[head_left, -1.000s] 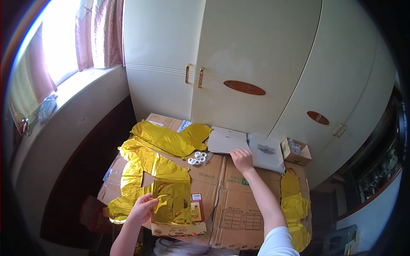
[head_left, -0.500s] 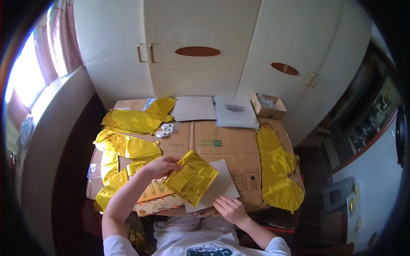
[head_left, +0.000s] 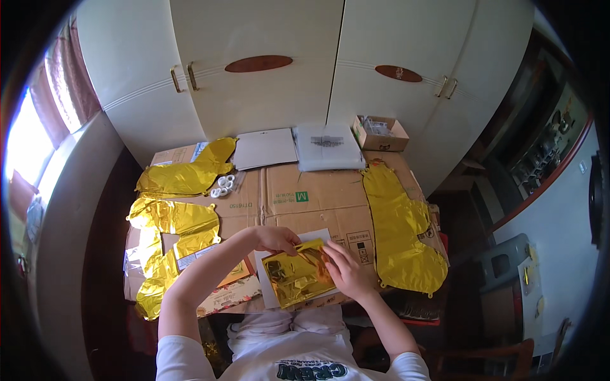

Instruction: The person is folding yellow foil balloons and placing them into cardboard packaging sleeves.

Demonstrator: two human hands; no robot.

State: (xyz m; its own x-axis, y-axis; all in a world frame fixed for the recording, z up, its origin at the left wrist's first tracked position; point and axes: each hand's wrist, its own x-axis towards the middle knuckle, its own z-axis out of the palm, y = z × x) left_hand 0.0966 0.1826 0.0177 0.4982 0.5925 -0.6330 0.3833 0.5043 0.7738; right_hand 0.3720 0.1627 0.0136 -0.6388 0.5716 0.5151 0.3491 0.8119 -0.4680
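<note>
A gold foil balloon (head_left: 292, 279), folded into a shiny rectangle, lies over a pale card (head_left: 265, 289) at the table's near edge. My left hand (head_left: 279, 240) pinches the foil's upper edge, its fingers closed. At the upper right corner, my right hand (head_left: 345, 270) grips the crumpled foil between thumb and fingers. Parts of the card are covered by the foil and my hands. Left of my left forearm lies another flat gold foil balloon (head_left: 149, 244), creased and bent.
A third gold balloon (head_left: 184, 178) lies far left beside white ribbon rolls (head_left: 222, 186). Along the back are grey cards (head_left: 265, 149), a stack of clear bags (head_left: 327, 159) and a small box (head_left: 386, 141). On the right spreads a large gold balloon (head_left: 406, 235). Flattened cardboard (head_left: 286, 216) covers the table.
The folded foil balloon has come down onto the card and turned squarer to me. My right hand has left the card for the foil's right side. The view has shifted right.
</note>
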